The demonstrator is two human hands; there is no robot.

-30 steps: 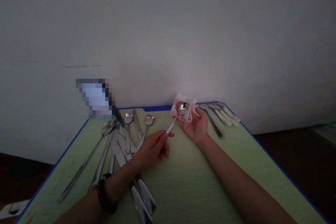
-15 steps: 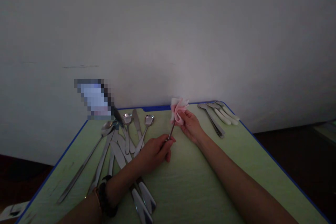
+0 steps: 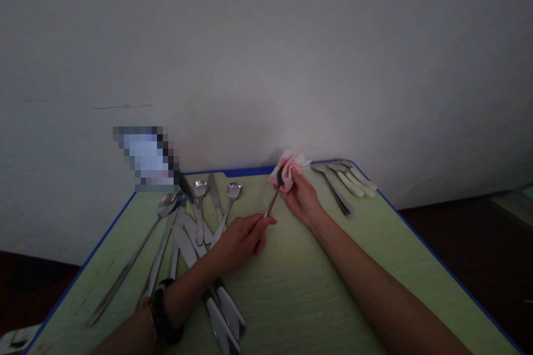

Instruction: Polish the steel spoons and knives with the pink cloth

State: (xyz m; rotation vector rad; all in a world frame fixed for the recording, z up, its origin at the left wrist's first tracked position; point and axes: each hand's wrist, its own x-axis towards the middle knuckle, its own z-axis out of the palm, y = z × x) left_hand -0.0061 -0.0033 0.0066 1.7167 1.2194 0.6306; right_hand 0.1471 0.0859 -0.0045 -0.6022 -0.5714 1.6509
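My left hand (image 3: 241, 236) is closed round the handle of a metal spoon (image 3: 272, 201) that slants up to the right. My right hand (image 3: 302, 197) is closed on a pink-and-white cloth (image 3: 289, 169) wrapped round the spoon's bowl, which is mostly hidden inside it. Both hands hover over the middle of the green table (image 3: 300, 288), near its far edge.
Several loose spoons and knives (image 3: 195, 222) lie heaped at the left of the table, partly under my left forearm. A smaller group of cutlery (image 3: 345, 183), some with white handles, lies at the far right corner. A blurred-out object (image 3: 145, 158) stands at the far left against the wall.
A second ago the cloth lay flat on my right palm with the spoon bowl resting on it; my right hand has since folded the cloth round the bowl and shifted slightly.
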